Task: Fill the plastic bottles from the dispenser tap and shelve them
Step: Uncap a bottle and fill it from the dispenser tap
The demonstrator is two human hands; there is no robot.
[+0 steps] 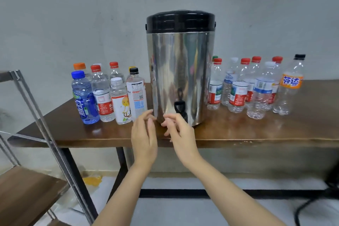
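One steel dispenser (180, 71) on the table (256, 130); I count eight left bottles (103, 95), eight right bottles (238, 95). Both empty, fingers loose: left hand (144, 137), right hand (180, 134), near the tap (179, 106).

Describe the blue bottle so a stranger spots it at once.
Find the tall steel dispenser with black lid on the brown wooden table. Left of it, the blue-tinted plastic bottle stands outermost in the front row. Only it has a blue cap.
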